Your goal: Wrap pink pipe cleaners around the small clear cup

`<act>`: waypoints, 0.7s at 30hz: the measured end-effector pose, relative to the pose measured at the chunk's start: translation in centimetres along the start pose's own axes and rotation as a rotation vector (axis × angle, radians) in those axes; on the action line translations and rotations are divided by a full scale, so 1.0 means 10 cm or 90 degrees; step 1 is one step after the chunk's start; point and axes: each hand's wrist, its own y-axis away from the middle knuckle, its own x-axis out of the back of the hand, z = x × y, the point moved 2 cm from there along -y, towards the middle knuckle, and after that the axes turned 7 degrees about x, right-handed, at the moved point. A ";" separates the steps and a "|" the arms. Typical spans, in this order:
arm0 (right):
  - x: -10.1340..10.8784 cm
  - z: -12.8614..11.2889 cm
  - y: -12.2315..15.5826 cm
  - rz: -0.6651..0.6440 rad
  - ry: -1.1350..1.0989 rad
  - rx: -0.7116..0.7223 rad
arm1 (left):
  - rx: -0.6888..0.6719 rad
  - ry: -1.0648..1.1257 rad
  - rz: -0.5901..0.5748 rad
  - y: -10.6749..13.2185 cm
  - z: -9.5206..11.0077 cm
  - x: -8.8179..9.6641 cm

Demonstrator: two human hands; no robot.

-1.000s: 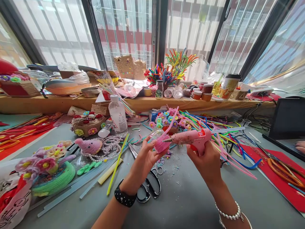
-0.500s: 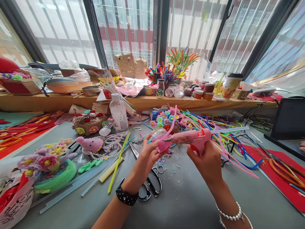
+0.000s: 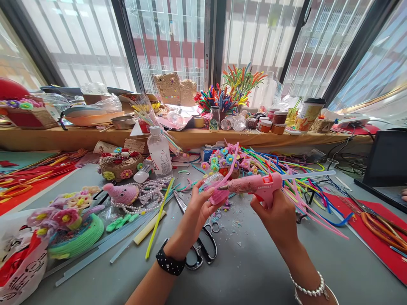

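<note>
My left hand is closed around a small pink fuzzy piece that looks wound from pipe cleaner, with a clear rounded part showing at its top. From it a loose pink pipe cleaner sticks up. My right hand grips a pink hot glue gun by its handle, a finger by the trigger. The gun's nozzle points left and meets or nearly meets the pink piece close to my left fingers. A translucent glue stick juts from its back. Below my left wrist lie black-handled scissors.
Left on the table are a plastic bottle, bead strings, a pink animal figure and a green flower piece. Many pipe cleaners spread at right, near orange-handled scissors and a laptop.
The whole view shifts slightly. Both hands keep their holds, and the glue gun's nozzle stays at the pink piece, with the gun's back end a touch further right.
</note>
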 end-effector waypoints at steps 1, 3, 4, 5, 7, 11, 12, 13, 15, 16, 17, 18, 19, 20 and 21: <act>0.00 0.00 0.00 -0.002 0.001 -0.003 | 0.001 0.002 0.003 0.00 0.00 0.00; -0.01 0.01 0.01 -0.006 0.000 -0.004 | -0.001 0.003 0.011 0.01 0.00 -0.01; -0.01 0.01 0.01 -0.006 -0.001 -0.003 | -0.003 0.004 0.017 0.02 0.01 -0.02; -0.01 0.01 0.02 -0.004 -0.001 -0.001 | -0.005 0.005 0.024 0.03 0.01 -0.03; 0.00 0.01 0.02 0.000 0.002 0.005 | -0.008 0.008 0.036 0.04 0.01 -0.04; 0.00 0.01 0.01 0.017 0.011 0.029 | -0.009 0.006 0.035 0.04 0.01 -0.05; 0.00 0.02 0.00 0.030 0.010 0.039 | -0.011 0.002 0.033 0.04 0.01 -0.06; 0.00 0.02 0.00 0.048 0.008 0.051 | -0.012 -0.004 0.031 0.04 0.02 -0.06; 0.01 0.01 -0.01 0.090 0.004 0.079 | -0.010 -0.016 0.027 0.04 0.02 -0.07; 0.01 0.01 -0.02 0.107 0.004 0.091 | -0.009 -0.020 0.026 0.04 0.02 -0.07; 0.01 0.01 -0.02 0.117 0.005 0.101 | -0.008 -0.023 0.023 0.04 0.03 -0.07; 0.01 0.01 -0.02 0.120 0.008 0.107 | -0.006 -0.024 0.018 0.04 0.03 -0.06; 0.01 0.01 -0.02 0.122 0.011 0.110 | -0.006 -0.023 0.011 0.04 0.02 -0.06; 0.02 0.00 -0.03 0.122 0.013 0.112 | -0.007 -0.023 0.003 0.04 0.02 -0.05; 0.02 0.00 -0.03 0.123 0.014 0.112 | -0.009 -0.024 -0.003 0.04 0.02 -0.04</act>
